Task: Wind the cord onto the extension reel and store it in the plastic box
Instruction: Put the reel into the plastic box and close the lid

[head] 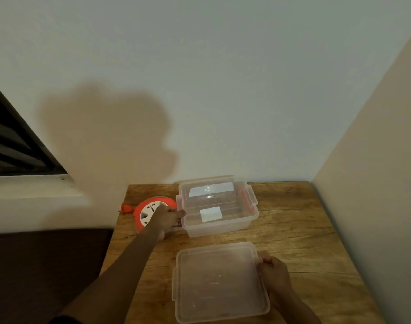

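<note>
An orange extension reel (145, 209) with a white socket face lies flat near the table's far left corner, its orange plug (125, 208) sticking out past the left edge. My left hand (167, 220) rests on the reel's right side, fingers closed over it, touching the clear plastic box (223, 226). The box stands open and empty apart from white labels, with orange latches on its sides. Its clear lid (218, 281) lies flat on the table in front, and my right hand (273, 273) grips the lid's right edge.
The wooden table (300, 230) stands in a corner, with a wall behind it and another wall close along its right side. A dark window frame (17, 146) is at the far left, above a white ledge. Dark floor lies left of the table.
</note>
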The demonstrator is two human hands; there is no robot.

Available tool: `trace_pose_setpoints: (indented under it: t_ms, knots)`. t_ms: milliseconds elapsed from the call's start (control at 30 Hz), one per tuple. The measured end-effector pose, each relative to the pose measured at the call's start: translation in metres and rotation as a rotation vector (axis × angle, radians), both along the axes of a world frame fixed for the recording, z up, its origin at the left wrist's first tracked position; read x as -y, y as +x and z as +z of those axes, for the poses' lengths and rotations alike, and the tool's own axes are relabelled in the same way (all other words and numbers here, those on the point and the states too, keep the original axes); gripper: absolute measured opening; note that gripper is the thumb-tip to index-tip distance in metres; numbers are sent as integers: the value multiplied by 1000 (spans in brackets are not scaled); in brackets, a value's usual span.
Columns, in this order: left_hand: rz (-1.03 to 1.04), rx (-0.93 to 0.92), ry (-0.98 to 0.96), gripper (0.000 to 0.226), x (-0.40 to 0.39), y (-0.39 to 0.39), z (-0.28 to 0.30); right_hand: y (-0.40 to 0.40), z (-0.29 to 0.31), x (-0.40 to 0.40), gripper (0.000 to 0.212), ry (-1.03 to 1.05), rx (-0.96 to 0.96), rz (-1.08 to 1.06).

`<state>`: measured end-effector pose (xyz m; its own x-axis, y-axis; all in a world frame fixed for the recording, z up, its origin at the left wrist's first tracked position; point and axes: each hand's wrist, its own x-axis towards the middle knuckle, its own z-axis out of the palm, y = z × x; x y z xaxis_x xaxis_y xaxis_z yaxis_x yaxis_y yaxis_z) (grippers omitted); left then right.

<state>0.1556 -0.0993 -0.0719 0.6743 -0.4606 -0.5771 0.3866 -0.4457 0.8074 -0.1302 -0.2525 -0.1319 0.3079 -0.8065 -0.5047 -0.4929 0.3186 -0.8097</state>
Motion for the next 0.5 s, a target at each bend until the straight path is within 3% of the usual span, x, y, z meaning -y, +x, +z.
trace_pose_setpoints:
  t_ms: [267,500]
  knots:
    - [-40,54,9,47,-2,0,1,-10,3,12,15,-168,-46,15]
    - [-64,98,36,47,-3,-1,-3,-6,3,13,15,-188,-88,66]
